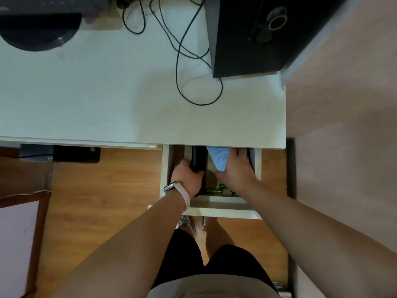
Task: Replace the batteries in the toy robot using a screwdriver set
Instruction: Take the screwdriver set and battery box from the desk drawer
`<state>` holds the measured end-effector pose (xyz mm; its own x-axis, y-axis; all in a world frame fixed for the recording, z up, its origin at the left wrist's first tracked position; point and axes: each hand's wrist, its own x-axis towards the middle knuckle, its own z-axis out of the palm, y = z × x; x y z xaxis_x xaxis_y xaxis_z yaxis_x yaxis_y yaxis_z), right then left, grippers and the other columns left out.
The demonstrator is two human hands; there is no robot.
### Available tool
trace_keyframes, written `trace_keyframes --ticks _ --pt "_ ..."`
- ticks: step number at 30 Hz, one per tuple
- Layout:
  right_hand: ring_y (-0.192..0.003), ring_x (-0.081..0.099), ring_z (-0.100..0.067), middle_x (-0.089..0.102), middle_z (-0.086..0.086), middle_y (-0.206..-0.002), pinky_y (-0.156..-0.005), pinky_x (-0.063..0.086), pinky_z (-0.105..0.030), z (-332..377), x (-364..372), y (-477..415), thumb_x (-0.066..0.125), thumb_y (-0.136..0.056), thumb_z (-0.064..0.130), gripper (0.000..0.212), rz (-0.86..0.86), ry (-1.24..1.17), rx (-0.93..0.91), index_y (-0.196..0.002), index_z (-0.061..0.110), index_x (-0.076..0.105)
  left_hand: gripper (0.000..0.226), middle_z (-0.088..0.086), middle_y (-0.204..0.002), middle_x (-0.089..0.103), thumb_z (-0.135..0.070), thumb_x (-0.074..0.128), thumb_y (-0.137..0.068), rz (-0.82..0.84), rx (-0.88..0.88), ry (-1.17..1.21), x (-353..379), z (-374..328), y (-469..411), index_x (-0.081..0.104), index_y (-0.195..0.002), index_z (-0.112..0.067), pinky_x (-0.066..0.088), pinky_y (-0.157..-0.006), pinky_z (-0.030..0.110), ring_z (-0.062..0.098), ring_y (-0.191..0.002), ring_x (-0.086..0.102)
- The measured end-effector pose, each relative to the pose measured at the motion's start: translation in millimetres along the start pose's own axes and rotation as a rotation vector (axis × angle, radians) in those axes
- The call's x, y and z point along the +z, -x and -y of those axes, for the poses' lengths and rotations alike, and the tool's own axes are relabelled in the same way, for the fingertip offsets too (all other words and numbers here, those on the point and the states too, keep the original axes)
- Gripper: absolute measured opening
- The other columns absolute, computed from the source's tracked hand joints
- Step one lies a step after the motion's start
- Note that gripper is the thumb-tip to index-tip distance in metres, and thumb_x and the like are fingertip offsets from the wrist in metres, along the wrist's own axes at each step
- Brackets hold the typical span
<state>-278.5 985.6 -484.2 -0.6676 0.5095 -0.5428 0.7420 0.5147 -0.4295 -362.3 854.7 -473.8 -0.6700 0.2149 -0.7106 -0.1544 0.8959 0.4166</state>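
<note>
Under the near edge of desk (107,104), open drawer (165,168): left hand (186,175) wraps a black cylinder (196,157), right hand (237,168) lies flat, fingers straight, against a paper slip (219,157). Green batteries (214,191) sit at drawer's near end, partly behind right wrist; desk overhang hides far end.

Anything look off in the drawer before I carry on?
Nothing spilled or broken. Green batteries lie loose at the drawer front; a paper slip lies askew by the right hand. The left hand grips a black tube.

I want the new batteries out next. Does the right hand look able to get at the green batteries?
Probably yes: the green batteries lie uncovered in the open drawer, just behind the right hand, whose fingers are straight and hold nothing.
</note>
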Motion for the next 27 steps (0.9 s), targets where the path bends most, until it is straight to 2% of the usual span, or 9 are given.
trace_keyframes --ticks 2,4,6,8,13,16,21,25,27 --pt "-0.120 0.047 -0.028 0.041 -0.012 -0.133 -0.091 0.046 -0.034 -1 -3 9 0.079 -0.074 0.027 0.089 0.017 -0.044 0.019 -0.142 0.016 0.023 0.026 0.000 -0.098 0.063 -0.027 0.066 -0.089 -0.002 -0.001 0.087 -5 -4 12 0.055 -0.111 -0.016 0.047 -0.066 0.028 0.019 -0.083 0.058" --pt "-0.107 0.058 -0.026 0.054 -0.009 -0.122 -0.077 0.051 -0.031 -3 -6 19 0.073 -0.080 0.022 0.063 0.056 -0.078 0.010 -0.131 0.015 0.036 0.023 -0.001 -0.098 0.065 -0.025 0.067 -0.088 -0.001 -0.029 0.185 -11 -7 25 0.054 -0.107 -0.020 0.051 -0.071 0.031 0.018 -0.086 0.062" --pt "-0.093 0.062 -0.024 0.060 -0.009 -0.111 -0.071 0.056 -0.036 -5 -11 30 0.068 -0.084 0.024 0.046 0.091 -0.099 -0.003 -0.121 0.014 0.044 0.023 0.000 -0.097 0.066 -0.025 0.068 -0.087 0.009 -0.042 0.245 -16 -9 38 0.056 -0.105 -0.020 0.056 -0.076 0.036 0.018 -0.087 0.064" --pt "-0.085 0.063 -0.022 0.061 -0.007 -0.102 -0.069 0.057 -0.039 -5 -21 39 0.066 -0.086 0.027 0.036 0.118 -0.123 0.004 -0.114 0.013 0.048 0.022 0.002 -0.096 0.067 -0.024 0.068 -0.087 0.033 -0.060 0.294 -24 -12 51 0.057 -0.106 -0.018 0.056 -0.072 0.036 0.019 -0.086 0.065" --pt "-0.080 0.062 -0.017 0.062 -0.003 -0.096 -0.069 0.059 -0.040 -4 -58 65 0.066 -0.083 0.030 0.025 0.183 -0.141 0.022 -0.099 0.017 0.053 0.018 0.009 -0.104 0.070 -0.016 0.068 -0.088 0.156 -0.113 0.409 -43 -16 80 0.061 -0.104 -0.016 0.058 -0.087 0.047 0.025 -0.094 0.068" --pt "-0.079 0.061 -0.013 0.061 0.000 -0.093 -0.064 0.058 -0.035 -2 -78 81 0.066 -0.082 0.032 0.021 0.167 -0.131 0.017 -0.093 0.022 0.053 0.019 0.010 -0.107 0.070 -0.015 0.069 -0.087 0.217 -0.099 0.431 -51 -16 94 0.062 -0.104 -0.016 0.058 -0.087 0.050 0.026 -0.095 0.069" --pt "-0.075 0.057 -0.008 0.057 0.005 -0.087 -0.054 0.045 -0.021 5 -105 111 0.063 -0.085 0.033 0.018 0.094 -0.124 0.054 -0.094 0.022 0.053 0.012 0.012 -0.103 0.070 -0.011 0.067 -0.089 0.301 -0.017 0.445 -62 -22 102 0.060 -0.099 -0.010 0.059 -0.082 0.043 0.026 -0.094 0.070" --pt "-0.074 0.062 -0.009 0.061 0.008 -0.087 -0.061 0.059 -0.031 11 -102 129 0.061 -0.076 0.049 0.024 -0.056 -0.192 0.129 -0.090 0.033 0.052 0.014 0.011 -0.104 0.072 -0.014 0.066 -0.092 0.356 0.064 0.428 -76 -33 98 0.061 -0.104 -0.009 0.059 -0.083 0.046 0.026 -0.093 0.071" --pt "-0.074 0.060 -0.008 0.060 0.007 -0.085 -0.059 0.057 -0.028 22 -101 137 0.063 -0.079 0.043 0.020 -0.123 -0.233 0.175 -0.088 0.030 0.051 0.013 0.009 -0.103 0.072 -0.016 0.064 -0.094 0.379 0.112 0.408 -86 -39 93 0.062 -0.105 -0.010 0.059 -0.080 0.043 0.024 -0.092 0.070"
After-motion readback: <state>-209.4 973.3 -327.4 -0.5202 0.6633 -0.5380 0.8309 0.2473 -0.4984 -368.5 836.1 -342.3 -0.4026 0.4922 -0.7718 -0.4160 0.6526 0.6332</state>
